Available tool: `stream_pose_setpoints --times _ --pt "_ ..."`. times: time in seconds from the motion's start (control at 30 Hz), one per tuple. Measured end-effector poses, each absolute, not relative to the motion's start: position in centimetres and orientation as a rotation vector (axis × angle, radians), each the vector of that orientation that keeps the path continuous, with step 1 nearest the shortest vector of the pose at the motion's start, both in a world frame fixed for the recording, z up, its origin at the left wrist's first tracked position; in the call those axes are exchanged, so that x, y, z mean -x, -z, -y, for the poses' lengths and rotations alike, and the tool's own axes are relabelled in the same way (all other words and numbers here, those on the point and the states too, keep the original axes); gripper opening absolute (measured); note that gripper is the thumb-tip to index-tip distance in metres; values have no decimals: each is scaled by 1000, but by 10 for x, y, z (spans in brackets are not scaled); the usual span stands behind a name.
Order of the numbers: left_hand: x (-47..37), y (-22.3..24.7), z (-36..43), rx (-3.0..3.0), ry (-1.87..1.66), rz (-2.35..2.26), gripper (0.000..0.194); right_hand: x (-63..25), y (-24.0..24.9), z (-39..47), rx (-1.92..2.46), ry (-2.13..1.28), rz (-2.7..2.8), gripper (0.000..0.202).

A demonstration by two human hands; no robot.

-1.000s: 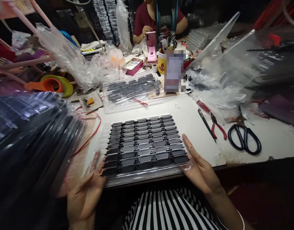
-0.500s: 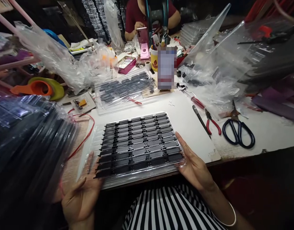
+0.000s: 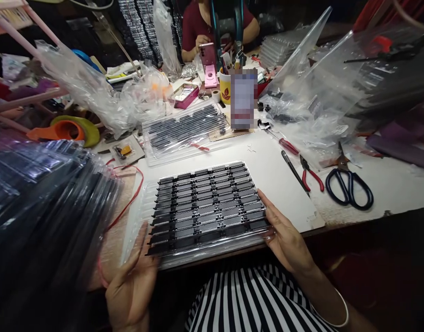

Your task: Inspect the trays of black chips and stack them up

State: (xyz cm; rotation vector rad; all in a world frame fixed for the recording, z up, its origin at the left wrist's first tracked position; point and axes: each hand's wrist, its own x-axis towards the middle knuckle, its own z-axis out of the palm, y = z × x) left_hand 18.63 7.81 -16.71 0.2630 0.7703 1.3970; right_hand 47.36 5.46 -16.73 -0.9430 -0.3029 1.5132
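A clear plastic tray (image 3: pixel 212 247) lies at the front edge of the table, filled with rows of black, comb-like strips (image 3: pixel 207 205) with fine metal pins. At its near left corner, my left hand (image 3: pixel 132 281) grips the edge, the thumb outside and the other fingers partly hidden by the plastic. My right hand (image 3: pixel 284 237) holds the opposite side, thumb along the rim and fingertips tucked beneath. Behind it rests a second clear tray (image 3: pixel 150 157) of dark strips.
Stacked trays (image 3: pixel 53 221) crowd the left. To the right lie scissors (image 3: pixel 350 186), red-handled pliers (image 3: pixel 310 175), a black pen (image 3: pixel 294 168) and a screwdriver (image 3: pixel 284 143). A blurred-out phone-like panel (image 3: pixel 243 99) stands by a yellow cup (image 3: pixel 225 87). Another person (image 3: pixel 194 27) sits opposite.
The view has shifted slightly, so most things sit a little further right. My left hand has come closer in against the tray's left corner; my right hand keeps its hold.
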Motion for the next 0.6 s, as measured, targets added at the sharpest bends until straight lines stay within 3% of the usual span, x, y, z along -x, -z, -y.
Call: stream_pose_setpoints --times 0.27,0.6 --pt "-172 173 -77 -294 -1225 -609 64 -471 165 -56 998 -1471 269 42" --pt "-173 174 -79 -273 -1238 -737 69 -472 168 -56 1106 -1432 144 45"
